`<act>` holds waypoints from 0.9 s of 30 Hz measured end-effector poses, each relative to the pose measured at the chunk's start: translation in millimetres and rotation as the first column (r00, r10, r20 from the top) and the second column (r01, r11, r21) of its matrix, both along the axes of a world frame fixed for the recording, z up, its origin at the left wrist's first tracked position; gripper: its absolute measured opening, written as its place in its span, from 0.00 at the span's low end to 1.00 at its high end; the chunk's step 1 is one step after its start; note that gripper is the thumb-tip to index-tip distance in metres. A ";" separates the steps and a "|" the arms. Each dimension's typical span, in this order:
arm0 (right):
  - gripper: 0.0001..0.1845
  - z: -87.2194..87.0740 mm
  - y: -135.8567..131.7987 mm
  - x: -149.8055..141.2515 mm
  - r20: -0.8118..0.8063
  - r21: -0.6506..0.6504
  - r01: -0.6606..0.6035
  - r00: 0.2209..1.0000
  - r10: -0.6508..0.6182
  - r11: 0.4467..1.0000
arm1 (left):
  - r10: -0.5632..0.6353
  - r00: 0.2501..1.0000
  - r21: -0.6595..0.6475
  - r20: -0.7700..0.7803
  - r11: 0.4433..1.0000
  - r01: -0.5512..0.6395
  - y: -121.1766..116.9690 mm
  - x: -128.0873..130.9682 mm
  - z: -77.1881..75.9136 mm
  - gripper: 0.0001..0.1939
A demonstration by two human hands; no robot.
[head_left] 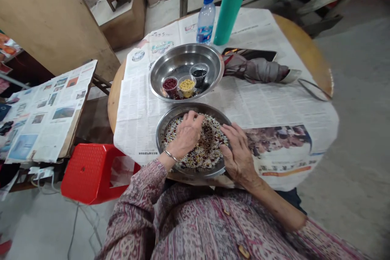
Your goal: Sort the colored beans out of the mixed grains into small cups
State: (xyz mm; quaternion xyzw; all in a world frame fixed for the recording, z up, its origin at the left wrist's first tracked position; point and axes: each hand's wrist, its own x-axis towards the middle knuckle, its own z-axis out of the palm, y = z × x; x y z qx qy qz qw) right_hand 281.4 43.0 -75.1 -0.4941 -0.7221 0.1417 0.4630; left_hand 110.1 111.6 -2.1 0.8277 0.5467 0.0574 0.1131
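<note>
A steel basin (210, 171) close to my body holds a mix of white grains and red, yellow and black beans (204, 152). Over the mix is my left hand (186, 133), its fingers bent and drawn together; whatever lies between the fingertips is too small to tell. My right hand (239, 156) is at the right rim of this basin, fingers apart and holding nothing. Just beyond stands a second steel basin (183, 55). Inside it are clear cups of red beans (170, 83), yellow beans (187, 85) and black beans (199, 73), with some loose beans beside them.
Newspaper (134, 105) covers the round table. At the back stand a plastic water bottle (205, 20) and a green bottle (231, 8). A folded grey umbrella (262, 70) lies right, near a dark phone (265, 54). A red stool (85, 172) is on the left.
</note>
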 end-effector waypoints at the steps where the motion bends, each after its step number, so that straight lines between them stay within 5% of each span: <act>1: 0.29 0.2 0.2 -0.2 -0.003 -0.001 0.002 1.000 -0.002 1.000 | 0.040 0.999 0.029 -0.013 0.999 -0.040 2.7 -0.8 0.5 0.14; 4: 0.28 0.6 0.3 -0.6 -0.010 -0.008 0.006 1.000 -0.007 1.000 | 0.067 0.997 0.057 -0.045 0.996 -0.065 3.4 -0.5 0.2 0.24; 7: 0.28 0.5 -0.1 -0.4 -0.009 -0.001 0.004 1.000 -0.004 1.000 | -0.045 0.997 0.016 -0.069 0.999 0.046 0.1 5.4 -2.2 0.36; 11: 0.28 -0.4 -0.4 -0.1 0.000 -0.011 0.006 1.000 -0.006 1.000 | -0.215 0.976 -0.099 -0.023 0.972 0.211 0.1 14.7 -2.5 0.16; 14: 0.28 -1.1 -0.1 -0.3 -0.003 -0.016 0.017 1.000 -0.017 1.000 | -0.283 0.959 -0.194 -0.012 0.942 0.275 -1.8 12.5 3.3 0.13; 22: 0.27 1.1 0.5 0.2 0.002 -0.012 0.006 1.000 -0.006 1.000 | -0.146 0.969 -0.263 -0.201 0.961 0.090 -43.3 -37.2 30.8 0.12; 27: 0.27 1.8 -0.1 1.0 -0.003 -0.010 -0.004 1.000 0.004 1.000 | -0.010 0.959 -0.164 -0.285 0.986 -0.038 -52.1 -49.1 36.3 0.06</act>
